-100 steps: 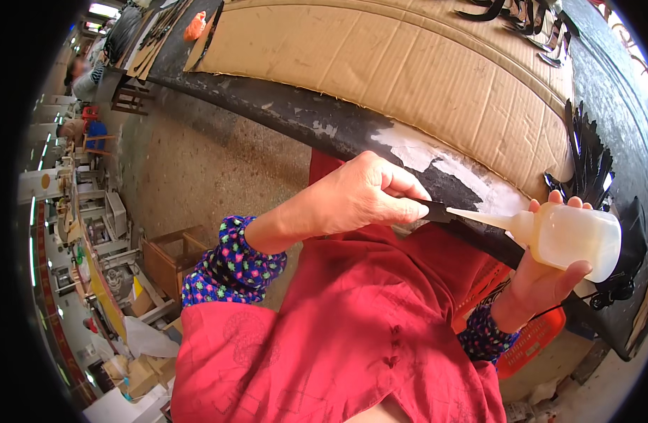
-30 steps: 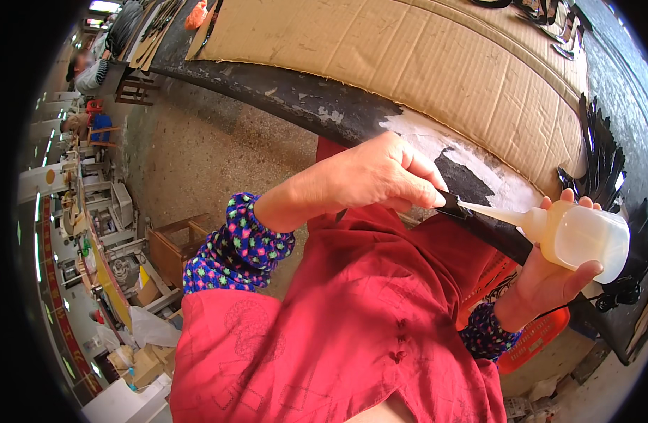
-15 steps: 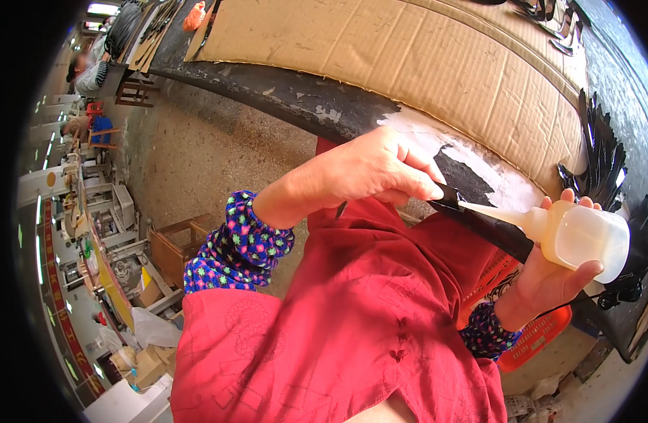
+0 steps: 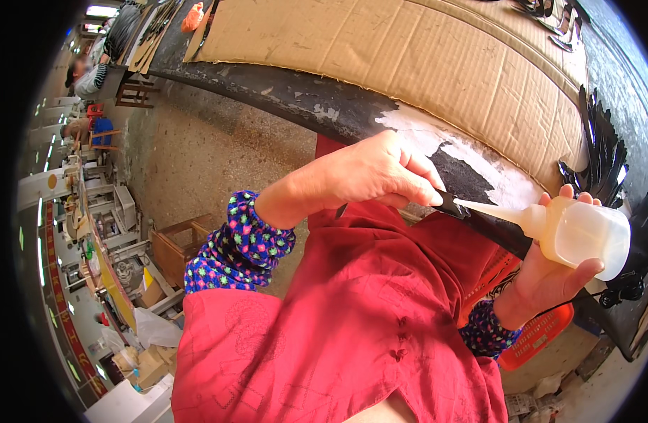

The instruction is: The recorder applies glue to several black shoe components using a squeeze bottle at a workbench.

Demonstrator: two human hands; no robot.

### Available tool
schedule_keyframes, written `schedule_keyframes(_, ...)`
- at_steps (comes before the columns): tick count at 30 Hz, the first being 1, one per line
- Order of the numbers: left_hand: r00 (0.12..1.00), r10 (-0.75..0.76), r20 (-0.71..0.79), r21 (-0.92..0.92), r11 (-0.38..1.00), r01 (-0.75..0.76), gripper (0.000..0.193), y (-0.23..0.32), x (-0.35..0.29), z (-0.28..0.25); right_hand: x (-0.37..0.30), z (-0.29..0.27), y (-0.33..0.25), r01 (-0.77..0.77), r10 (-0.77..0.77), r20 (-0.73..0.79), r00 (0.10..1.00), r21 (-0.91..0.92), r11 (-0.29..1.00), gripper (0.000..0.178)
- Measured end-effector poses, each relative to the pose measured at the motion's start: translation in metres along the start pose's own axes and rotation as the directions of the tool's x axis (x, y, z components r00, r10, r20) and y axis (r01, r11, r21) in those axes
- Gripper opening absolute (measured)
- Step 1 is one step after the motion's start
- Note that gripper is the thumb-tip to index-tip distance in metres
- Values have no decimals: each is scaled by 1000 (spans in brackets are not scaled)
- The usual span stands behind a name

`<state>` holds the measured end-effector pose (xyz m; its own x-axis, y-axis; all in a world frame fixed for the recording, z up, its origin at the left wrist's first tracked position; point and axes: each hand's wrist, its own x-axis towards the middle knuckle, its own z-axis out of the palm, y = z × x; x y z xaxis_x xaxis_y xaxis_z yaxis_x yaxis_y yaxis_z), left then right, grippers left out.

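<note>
My left hand (image 4: 380,173) pinches a thin black strip (image 4: 451,205) between thumb and fingertips, above my lap at the near edge of the table. My right hand (image 4: 539,285) is wrapped round a translucent squeeze bottle (image 4: 590,238) holding pale yellowish liquid. The bottle lies tilted on its side, its long white nozzle (image 4: 497,211) aimed left. The nozzle's tip meets the strip just beyond my left fingertips; whether liquid is coming out is too small to tell. Most of the strip is hidden by my left hand.
A large cardboard sheet (image 4: 394,56) covers much of the worn black table (image 4: 295,95). Black strips are heaped (image 4: 600,148) at its right end. Below the table stands a red plastic basket (image 4: 539,342). A wooden stool (image 4: 174,247) is on the floor at left; another person (image 4: 89,77) sits far off.
The nozzle tip has shifted slightly left along the black strip, and my left fingertips have dipped a little. Both grips are the same.
</note>
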<state>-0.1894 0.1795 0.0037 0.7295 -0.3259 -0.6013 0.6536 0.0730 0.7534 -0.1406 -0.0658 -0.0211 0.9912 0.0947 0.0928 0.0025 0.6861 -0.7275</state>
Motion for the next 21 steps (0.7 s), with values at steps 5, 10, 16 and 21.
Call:
schedule_keyframes(5, 1000, 14, 15, 8, 1000, -14, 17, -2, 1, 2, 1, 10, 3, 15, -30, -111, 993, -134, 991, 81)
schedule_keyframes(10, 1000, 11, 13, -5, 1000, -11, 18, 0, -1, 3, 1, 10, 3, 14, -30, -112, 993, -139, 990, 81)
schedule_keyframes(16, 1000, -8, -5, -10, 1000, 8, 18, 3, -1, 3, 0, 0, 2, 4, -4, -12, 1000, -21, 1000, 76)
schedule_keyframes(21, 1000, -9, -20, 9, 1000, 9, 17, 4, -2, 3, 0, 0, 1, 1, -1, -17, 1000, -23, 1000, 76)
